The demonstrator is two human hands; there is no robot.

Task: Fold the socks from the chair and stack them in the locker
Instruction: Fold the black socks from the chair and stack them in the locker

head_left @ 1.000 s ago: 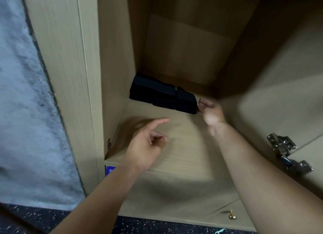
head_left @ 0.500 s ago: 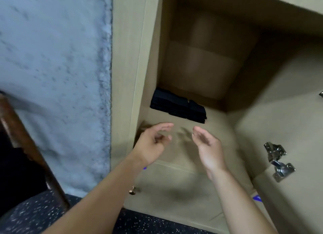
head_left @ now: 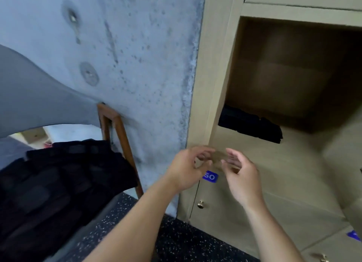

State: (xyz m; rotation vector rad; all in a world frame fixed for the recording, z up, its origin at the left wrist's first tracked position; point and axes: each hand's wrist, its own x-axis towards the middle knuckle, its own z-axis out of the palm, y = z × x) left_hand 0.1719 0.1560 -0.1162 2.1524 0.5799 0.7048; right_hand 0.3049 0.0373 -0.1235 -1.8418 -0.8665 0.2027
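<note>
We saw the folded socks (head_left: 252, 125) lined up along the back left corner of the locker (head_left: 219, 69) shelf. The unfolded socks (head_left: 58, 183) lay piled on the chair (head_left: 117, 136) to the locker's left, against the wall (head_left: 137, 46). Our left hand (head_left: 186, 169) and right hand (head_left: 242, 175) hung before the shelf's front edge, near each other, above the door label (head_left: 210, 176).

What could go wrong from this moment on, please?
The dark socks lie heaped to the chair's edge, so pulling one out may drag others to the floor. The folded socks sit near the locker's left wall; a careless next stack may knock them. Both hands hold nothing.
</note>
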